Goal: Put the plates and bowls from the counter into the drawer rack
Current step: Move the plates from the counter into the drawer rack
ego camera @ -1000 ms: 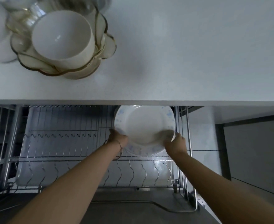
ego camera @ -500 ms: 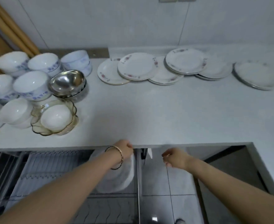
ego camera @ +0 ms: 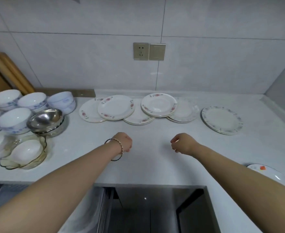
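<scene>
I hold my left hand [ego camera: 124,143] and right hand [ego camera: 183,144] empty, fingers loosely curled, above the near counter [ego camera: 148,167], presumably poised for the overlapping plates [ego camera: 116,107] along the far edge; bowls [ego camera: 14,120] crowd the far left, and the drawer rack [ego camera: 103,209] sits below the near edge.

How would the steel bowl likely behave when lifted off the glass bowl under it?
The steel bowl looks thin, so probably light and rigid. It sits tilted in the glass bowl, so it may rock or slide. Its shiny surface could be slippery.
</scene>
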A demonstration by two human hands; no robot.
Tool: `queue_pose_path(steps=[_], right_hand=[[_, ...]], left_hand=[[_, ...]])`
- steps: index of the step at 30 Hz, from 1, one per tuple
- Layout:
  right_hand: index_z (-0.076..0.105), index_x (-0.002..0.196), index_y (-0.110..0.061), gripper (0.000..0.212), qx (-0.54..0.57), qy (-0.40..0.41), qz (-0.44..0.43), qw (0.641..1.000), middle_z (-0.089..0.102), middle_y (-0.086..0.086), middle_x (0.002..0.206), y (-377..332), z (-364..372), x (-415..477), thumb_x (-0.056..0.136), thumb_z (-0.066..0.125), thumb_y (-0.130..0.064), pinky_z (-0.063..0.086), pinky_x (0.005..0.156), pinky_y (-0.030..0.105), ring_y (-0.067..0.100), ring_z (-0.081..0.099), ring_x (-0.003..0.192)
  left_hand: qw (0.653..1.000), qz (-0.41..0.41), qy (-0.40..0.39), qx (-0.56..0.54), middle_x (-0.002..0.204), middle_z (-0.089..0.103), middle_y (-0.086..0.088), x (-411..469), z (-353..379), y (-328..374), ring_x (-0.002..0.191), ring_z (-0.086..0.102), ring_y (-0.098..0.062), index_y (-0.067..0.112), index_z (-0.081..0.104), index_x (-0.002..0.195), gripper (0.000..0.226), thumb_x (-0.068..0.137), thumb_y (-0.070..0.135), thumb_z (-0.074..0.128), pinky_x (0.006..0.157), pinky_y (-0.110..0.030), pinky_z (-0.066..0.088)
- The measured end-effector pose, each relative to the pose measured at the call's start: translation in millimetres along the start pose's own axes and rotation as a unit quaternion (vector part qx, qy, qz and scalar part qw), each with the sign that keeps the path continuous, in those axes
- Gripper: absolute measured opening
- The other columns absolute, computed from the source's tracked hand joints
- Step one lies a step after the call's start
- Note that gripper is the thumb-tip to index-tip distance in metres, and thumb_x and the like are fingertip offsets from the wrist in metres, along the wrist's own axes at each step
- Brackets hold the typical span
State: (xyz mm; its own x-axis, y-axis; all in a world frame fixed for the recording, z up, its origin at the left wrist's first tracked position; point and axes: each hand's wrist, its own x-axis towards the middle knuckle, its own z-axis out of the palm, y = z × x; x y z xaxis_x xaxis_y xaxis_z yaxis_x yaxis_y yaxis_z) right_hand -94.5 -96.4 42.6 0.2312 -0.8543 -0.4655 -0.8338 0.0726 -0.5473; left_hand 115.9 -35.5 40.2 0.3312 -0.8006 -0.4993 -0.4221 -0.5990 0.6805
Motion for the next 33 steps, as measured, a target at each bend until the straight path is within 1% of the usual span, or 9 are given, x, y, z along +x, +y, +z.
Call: queue_pose_path(steps=[4, 8, 10, 13, 16, 21, 26, 29, 33], right_hand=[[0.063, 0.109, 0.003, 0.028, -0.002, 0.008, 0.003, 1.000, 0.060, 0.010, 0.090, 3.8, -20.7, 36.2, 0.087, 0.050, -0.010, 0.048, 0.066, 0.026, 0.024, 0.056, 0.085], [0.062, 0.110, 0.009, 0.033, 0.000, 0.017, 0.024, 1.000, 0.058, 0.012, 0.085, 4.0, -40.0, 93.6, 0.086, 0.049, -0.008, 0.049, 0.081, 0.032, 0.024, 0.056, 0.080], [0.062, 0.112, 0.006, 0.033, 0.004, 0.030, 0.038, 0.999, 0.064, 0.016, 0.092, -0.9, -52.8, 128.6, 0.086, 0.048, -0.008, 0.050, 0.085, 0.033, 0.028, 0.061, 0.088], [0.061, 0.117, 0.002, 0.033, 0.017, 0.058, 0.069, 0.996, 0.065, 0.020, 0.115, -13.9, -71.4, 182.9, 0.090, 0.048, -0.011, 0.048, 0.091, 0.032, 0.032, 0.061, 0.108], [0.057, 0.122, 0.002, 0.035, 0.028, 0.090, 0.101, 0.990, 0.059, 0.020, 0.127, -24.0, -82.3, 239.9, 0.094, 0.046, -0.017, 0.041, 0.097, 0.031, 0.033, 0.053, 0.120], [0.039, 0.134, -0.004, 0.048, 0.081, 0.101, 0.186, 0.974, 0.051, 0.024, 0.130, -19.1, -84.1, 330.8, 0.091, 0.046, -0.024, 0.040, 0.105, 0.041, 0.037, 0.050, 0.121], [0.045, 0.125, 0.005, 0.045, 0.133, 0.099, 0.224, 0.960, 0.063, 0.024, 0.105, -3.0, -73.0, 375.3, 0.089, 0.053, -0.021, 0.048, 0.090, 0.039, 0.037, 0.062, 0.102], [0.059, 0.099, 0.008, 0.027, 0.168, 0.124, 0.206, 0.956, 0.059, 0.012, 0.062, 3.7, -71.7, 376.9, 0.084, 0.059, -0.014, 0.051, 0.056, 0.027, 0.023, 0.061, 0.050], [0.055, 0.090, 0.001, 0.015, 0.201, 0.141, 0.177, 0.953, 0.052, 0.007, 0.054, 6.3, -63.5, 348.2, 0.084, 0.062, -0.011, 0.042, 0.038, 0.017, 0.017, 0.049, 0.042]], left_hand=[[0.999, -0.003, -0.008, -0.034, 0.065, 0.053, -0.003, 34.4, 8.3, 25.2, 0.055, 0.052, -0.012, 0.012, 0.052, 0.065, 0.031, 0.093, 0.004, 0.041, 0.043, -0.018, 0.044], [0.998, -0.014, -0.020, -0.056, 0.072, 0.053, -0.007, 95.2, 11.6, 49.4, 0.058, 0.049, -0.013, 0.008, 0.051, 0.096, 0.011, 0.094, 0.003, 0.041, 0.028, -0.006, 0.037], [0.998, -0.017, -0.023, -0.048, 0.090, 0.059, -0.014, 134.9, 11.2, 62.7, 0.070, 0.057, -0.021, 0.008, 0.053, 0.106, 0.017, 0.093, 0.004, 0.043, 0.042, -0.014, 0.050], [0.999, -0.025, -0.012, -0.023, 0.124, 0.058, -0.022, 195.1, 8.7, 87.8, 0.109, 0.060, -0.033, 0.002, 0.051, 0.125, 0.037, 0.088, 0.006, 0.049, 0.095, -0.041, 0.052], [0.999, -0.046, -0.024, -0.011, 0.133, 0.051, -0.023, 248.8, 9.4, 110.9, 0.118, 0.054, -0.034, -0.004, 0.042, 0.134, 0.046, 0.091, 0.010, 0.051, 0.102, -0.042, 0.043], [0.996, -0.066, -0.060, 0.021, 0.097, 0.064, -0.015, 326.1, 15.5, 129.5, 0.095, 0.057, -0.026, -0.001, 0.063, 0.095, 0.015, 0.088, 0.007, 0.052, 0.078, -0.029, 0.045], [0.996, -0.067, -0.062, 0.007, 0.120, 0.060, -0.016, 358.3, 29.4, 130.4, 0.114, 0.056, -0.030, -0.003, 0.061, 0.111, 0.024, 0.090, 0.001, 0.051, 0.099, -0.036, 0.044], [0.996, -0.066, -0.049, -0.036, 0.080, 0.060, -0.005, 369.0, 31.5, 118.4, 0.092, 0.054, -0.021, 0.014, 0.056, 0.066, 0.025, 0.087, 0.000, 0.053, 0.086, -0.035, 0.048], [0.996, -0.062, -0.043, -0.038, 0.073, 0.056, -0.004, 352.2, 27.9, 103.2, 0.085, 0.051, -0.019, 0.007, 0.058, 0.080, 0.007, 0.085, 0.005, 0.056, 0.076, -0.025, 0.041]])
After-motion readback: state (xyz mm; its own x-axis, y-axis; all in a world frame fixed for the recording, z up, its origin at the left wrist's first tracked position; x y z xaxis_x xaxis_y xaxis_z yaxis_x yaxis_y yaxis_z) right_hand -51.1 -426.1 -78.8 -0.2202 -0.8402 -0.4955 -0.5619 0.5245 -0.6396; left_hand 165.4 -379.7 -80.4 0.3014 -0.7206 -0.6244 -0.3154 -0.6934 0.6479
